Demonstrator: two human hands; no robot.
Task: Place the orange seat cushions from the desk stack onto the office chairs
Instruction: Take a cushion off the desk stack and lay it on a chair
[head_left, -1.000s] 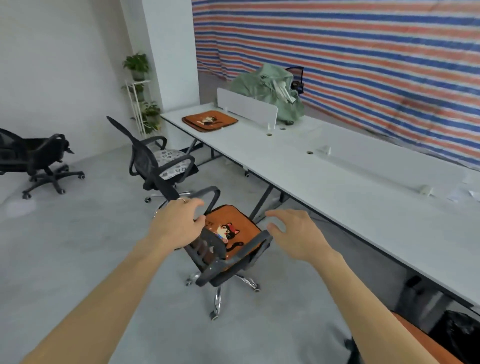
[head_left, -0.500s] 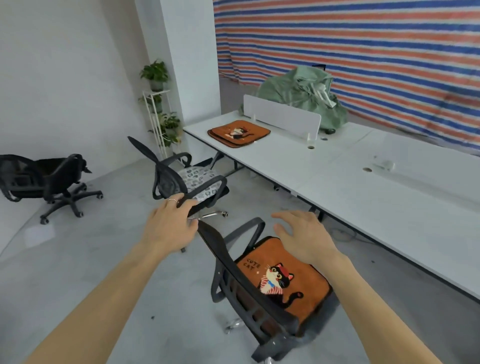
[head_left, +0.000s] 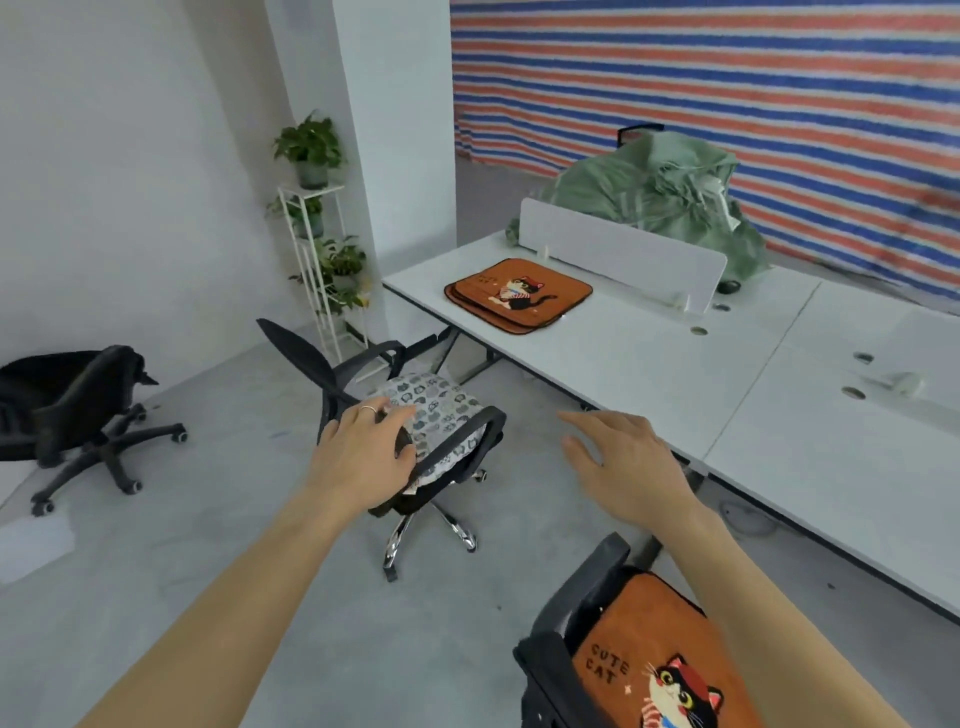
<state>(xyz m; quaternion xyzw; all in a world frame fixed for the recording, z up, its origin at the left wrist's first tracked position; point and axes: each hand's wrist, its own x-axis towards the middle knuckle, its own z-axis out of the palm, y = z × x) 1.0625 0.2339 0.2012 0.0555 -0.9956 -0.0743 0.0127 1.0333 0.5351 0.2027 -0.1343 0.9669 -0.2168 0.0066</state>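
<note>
Our left hand (head_left: 363, 457) and right hand (head_left: 626, 467) hover apart, fingers loose, holding nothing. At five o'clock, one orange cushion (head_left: 660, 670) printed with a cartoon cat and "CUTE CAT" lies on a black chair (head_left: 582, 592). At twelve o'clock, the orange stack (head_left: 519, 293) rests on the white desk (head_left: 675, 374).

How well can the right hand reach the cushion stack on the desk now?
Probably not yet: the right hand hovers open, well short of the cushion stack at the far end of the desk. Nothing stands in between.
</note>
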